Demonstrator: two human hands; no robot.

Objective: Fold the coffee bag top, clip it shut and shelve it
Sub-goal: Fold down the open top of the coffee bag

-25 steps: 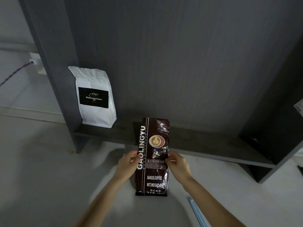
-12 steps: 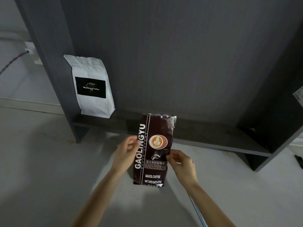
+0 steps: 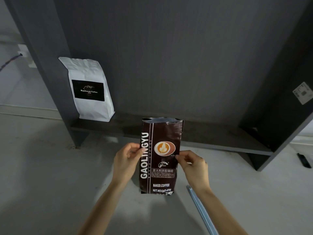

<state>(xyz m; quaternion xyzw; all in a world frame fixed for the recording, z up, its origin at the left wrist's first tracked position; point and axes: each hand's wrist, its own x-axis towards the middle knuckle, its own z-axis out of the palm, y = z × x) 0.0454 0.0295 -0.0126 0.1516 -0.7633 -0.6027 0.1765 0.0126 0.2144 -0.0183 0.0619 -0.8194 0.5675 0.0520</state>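
Observation:
A dark brown coffee bag [image 3: 160, 155] with white lettering and a coffee-cup picture stands upright on the grey floor, just in front of the low shelf board [image 3: 211, 138]. Its top is unfolded and straight. My left hand [image 3: 126, 160] pinches the bag's left edge at mid-height. On the other side, my right hand [image 3: 194, 164] pinches the right edge at about the same height. A long light-blue clip bar [image 3: 199, 209] lies on the floor beside my right forearm.
A white coffee bag [image 3: 89, 89] with a black label stands at the left end of the dark grey shelf unit. A small black object [image 3: 304, 160] lies on the floor at far right. A wall socket [image 3: 25, 53] with a cable is at far left.
The bag has risen from lying flatter to standing more upright, its top now straight. Both hands have slid up its edges. The view has shifted closer.

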